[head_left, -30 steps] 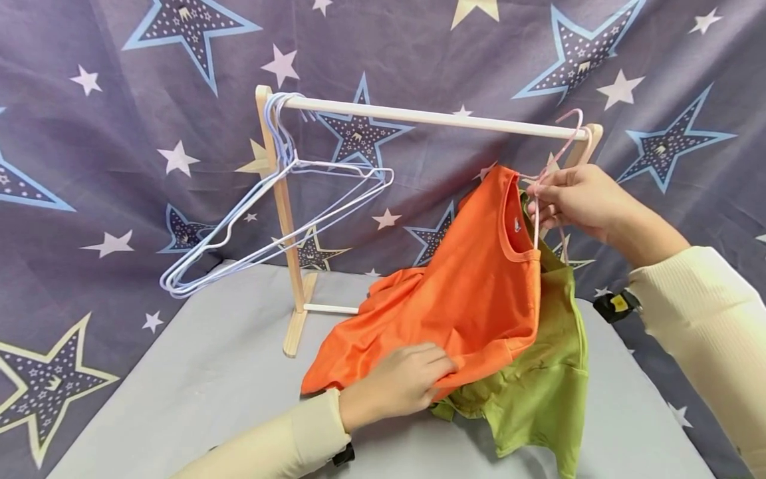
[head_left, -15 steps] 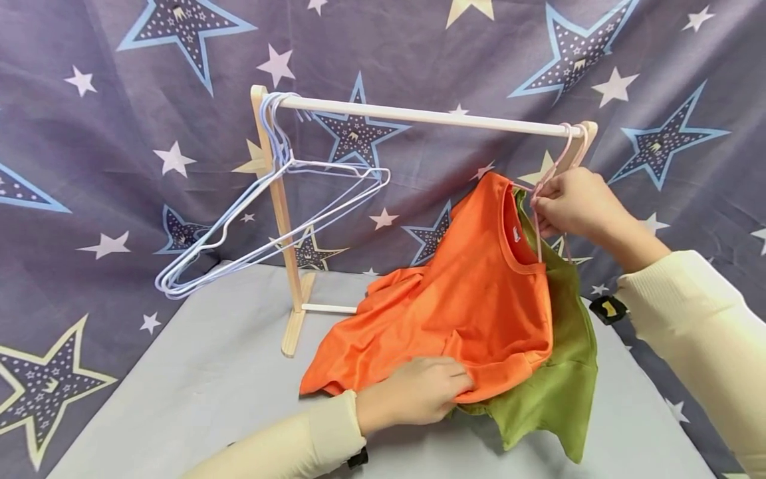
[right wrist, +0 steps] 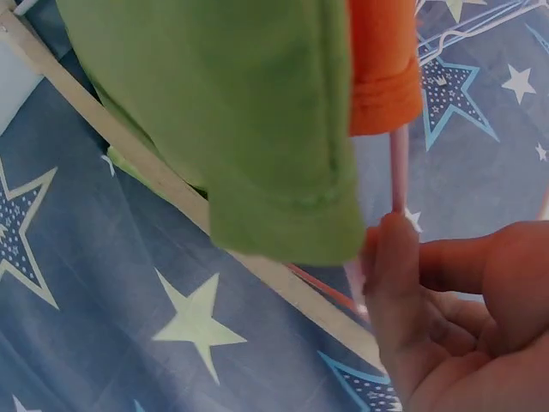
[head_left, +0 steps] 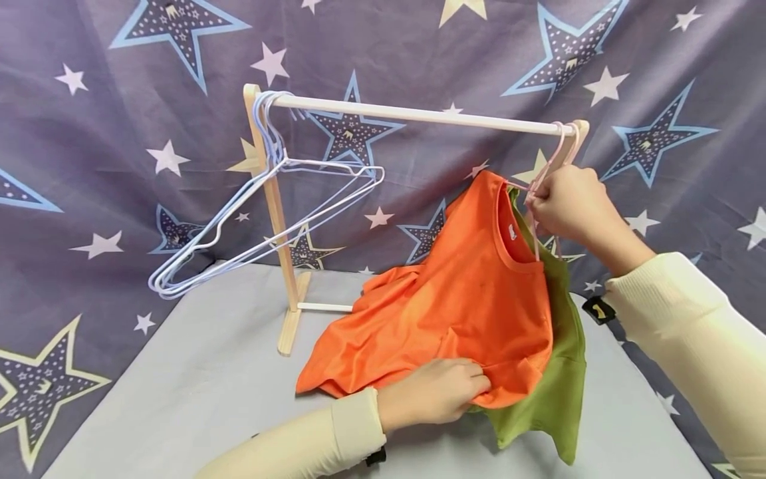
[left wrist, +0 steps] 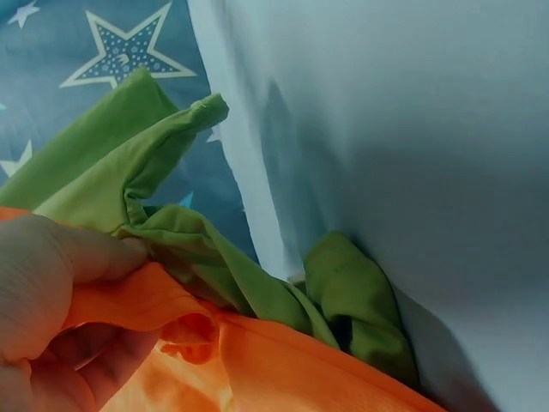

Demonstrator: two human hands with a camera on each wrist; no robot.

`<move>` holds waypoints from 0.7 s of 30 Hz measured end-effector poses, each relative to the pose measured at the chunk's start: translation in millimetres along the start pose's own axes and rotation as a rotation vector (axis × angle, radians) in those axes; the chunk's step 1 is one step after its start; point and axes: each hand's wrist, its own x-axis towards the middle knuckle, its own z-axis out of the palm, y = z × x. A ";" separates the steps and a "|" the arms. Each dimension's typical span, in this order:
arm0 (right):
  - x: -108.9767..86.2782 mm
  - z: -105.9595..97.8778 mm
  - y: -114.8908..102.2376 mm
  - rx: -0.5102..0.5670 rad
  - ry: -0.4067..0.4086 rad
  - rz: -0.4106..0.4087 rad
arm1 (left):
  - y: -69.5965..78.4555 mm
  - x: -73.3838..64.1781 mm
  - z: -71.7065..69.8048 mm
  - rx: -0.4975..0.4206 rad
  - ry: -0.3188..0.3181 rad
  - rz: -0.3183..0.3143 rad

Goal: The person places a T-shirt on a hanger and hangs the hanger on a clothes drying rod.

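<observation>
An orange shirt (head_left: 461, 286) hangs slanted on a pink hanger (head_left: 534, 236), its lower part lying on the table. The hanger's hook sits over the rail at the right end. My right hand (head_left: 568, 203) grips this hanger just below the hook, and in the right wrist view thumb and fingers pinch its pink wire (right wrist: 399, 167). Low at the shirt's near side, my left hand (head_left: 439, 392) pinches the orange cloth, its fold (left wrist: 137, 300) between thumb and fingers in the left wrist view. Behind it hangs a green garment (head_left: 547, 406) on a second pink hanger, partly hidden.
A wooden rack with a white rail (head_left: 407, 114) stands on the grey-covered table (head_left: 179, 399). Several pale blue and white hangers (head_left: 218, 226) hang at its left end. A star-patterned curtain (head_left: 407, 40) closes off the back.
The orange shirt's hanger hook, off the rail at first, came down onto it under my right hand. My left hand slid right along the shirt's lower edge, still holding cloth.
</observation>
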 end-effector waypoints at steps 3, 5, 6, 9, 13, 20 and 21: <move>-0.5 -4.0 -6.8 -0.029 -0.031 -0.007 | -0.5 1.0 3.4 0.008 0.008 -0.013; -1.8 -8.5 -12.4 -0.048 -0.050 -0.015 | -0.8 1.3 4.7 0.022 0.017 -0.020; -2.7 -11.2 -15.8 -0.056 -0.058 -0.019 | -1.0 1.5 5.4 0.026 0.021 -0.024; -4.8 -18.8 -28.0 -0.069 -0.069 -0.050 | -2.6 1.0 4.6 0.010 0.015 -0.043; -5.5 -23.0 -51.8 -0.037 -0.067 -0.099 | -10.1 -3.9 -2.0 -0.094 -0.017 -0.053; -2.1 -11.3 -86.5 0.010 -0.057 -0.171 | -28.0 -20.7 -18.7 -0.254 -0.003 -0.007; -1.7 -7.6 -89.4 0.014 -0.063 -0.179 | -30.1 -24.2 -22.4 -0.249 -0.006 -0.011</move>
